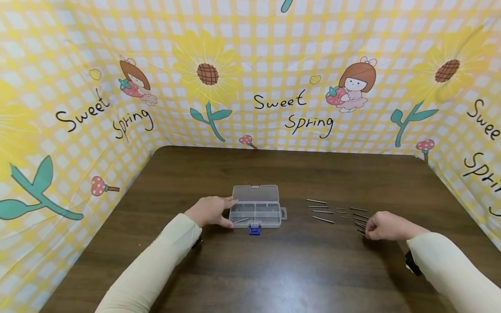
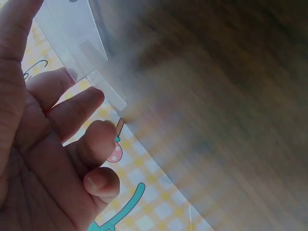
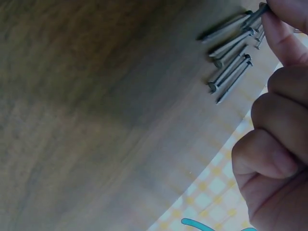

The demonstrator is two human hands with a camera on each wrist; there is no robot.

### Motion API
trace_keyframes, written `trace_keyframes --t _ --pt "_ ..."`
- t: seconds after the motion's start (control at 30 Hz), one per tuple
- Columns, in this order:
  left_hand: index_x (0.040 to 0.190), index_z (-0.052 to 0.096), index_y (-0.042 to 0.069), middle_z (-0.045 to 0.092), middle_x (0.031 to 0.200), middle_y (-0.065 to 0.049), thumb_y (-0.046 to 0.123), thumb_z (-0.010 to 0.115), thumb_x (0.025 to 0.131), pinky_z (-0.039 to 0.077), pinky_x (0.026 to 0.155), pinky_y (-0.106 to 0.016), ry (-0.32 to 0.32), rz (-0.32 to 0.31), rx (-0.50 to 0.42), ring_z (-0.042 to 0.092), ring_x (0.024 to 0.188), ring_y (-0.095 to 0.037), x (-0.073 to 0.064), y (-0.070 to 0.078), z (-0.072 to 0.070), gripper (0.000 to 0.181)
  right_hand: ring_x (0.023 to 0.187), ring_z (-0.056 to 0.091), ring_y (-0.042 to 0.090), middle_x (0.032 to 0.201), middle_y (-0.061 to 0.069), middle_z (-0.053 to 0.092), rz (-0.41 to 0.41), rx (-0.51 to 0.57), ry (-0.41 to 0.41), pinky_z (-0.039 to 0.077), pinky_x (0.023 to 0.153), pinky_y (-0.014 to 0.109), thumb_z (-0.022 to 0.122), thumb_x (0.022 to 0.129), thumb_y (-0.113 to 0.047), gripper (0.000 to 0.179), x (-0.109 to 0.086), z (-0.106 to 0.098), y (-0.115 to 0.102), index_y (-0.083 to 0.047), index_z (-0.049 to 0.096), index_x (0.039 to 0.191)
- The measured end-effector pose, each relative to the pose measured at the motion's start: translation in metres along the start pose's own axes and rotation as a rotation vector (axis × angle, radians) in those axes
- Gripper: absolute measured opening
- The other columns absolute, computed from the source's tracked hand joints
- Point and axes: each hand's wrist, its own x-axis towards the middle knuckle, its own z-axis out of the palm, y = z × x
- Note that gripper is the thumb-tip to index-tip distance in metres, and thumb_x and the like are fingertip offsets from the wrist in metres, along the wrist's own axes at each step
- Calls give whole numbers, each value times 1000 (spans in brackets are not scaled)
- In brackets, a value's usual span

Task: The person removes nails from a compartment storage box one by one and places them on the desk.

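Observation:
A clear plastic compartment box stands on the table with its lid laid back. My left hand holds its left side, thumb at the near corner and index finger by the hinge. In the left wrist view, the other fingers are loosely bent beside the clear lid. One nail lies in the box's front left compartment. At the right, my right hand pinches a nail between thumb and index finger, close above several loose nails on the table.
Left of the right hand lie long nails in a column and two tiny ones. A blue latch juts from the box's front, and a hanging tab from its right. Patterned cloth walls the dark wooden table.

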Motion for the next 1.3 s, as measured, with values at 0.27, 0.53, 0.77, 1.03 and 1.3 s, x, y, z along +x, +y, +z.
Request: trace_keyframes --t 0.27,0.53,0.77,1.03,1.3 --pt "143 46 8 44 146 -9 46 75 79 47 94 -41 -2 3 7 51 125 -30 2 -1 1 80 59 44 3 70 -12 58 89 -126 26 41 55 26 66 78 -10 9 -2 4 -2 -15 68 72" --pt "145 43 8 42 147 -11 44 74 80 49 90 -41 -27 -15 -2 53 122 -31 -1 1 -2 80 56 40 3 64 -14 50 84 -180 71 36 51 26 64 78 -10 17 1 7 -6 -21 61 66" --pt "146 42 9 42 147 -10 45 73 81 51 85 -41 -44 -22 31 53 122 -30 0 6 -5 81 55 39 4 63 -13 48 101 -235 80 35 50 29 66 78 -9 19 0 11 -6 -22 58 65" --pt "147 40 10 41 148 -11 44 73 81 49 90 -42 -57 -34 28 51 124 -31 0 8 -6 81 55 39 4 63 -13 47 101 -262 76 35 50 28 66 78 -9 20 -2 12 -2 -22 57 66" --pt "148 39 10 40 149 -11 43 73 82 48 91 -43 -64 -39 14 51 124 -32 -1 8 -7 81 60 44 5 70 -11 55 121 -258 68 41 54 31 68 80 -13 10 -1 0 -7 -19 63 74"
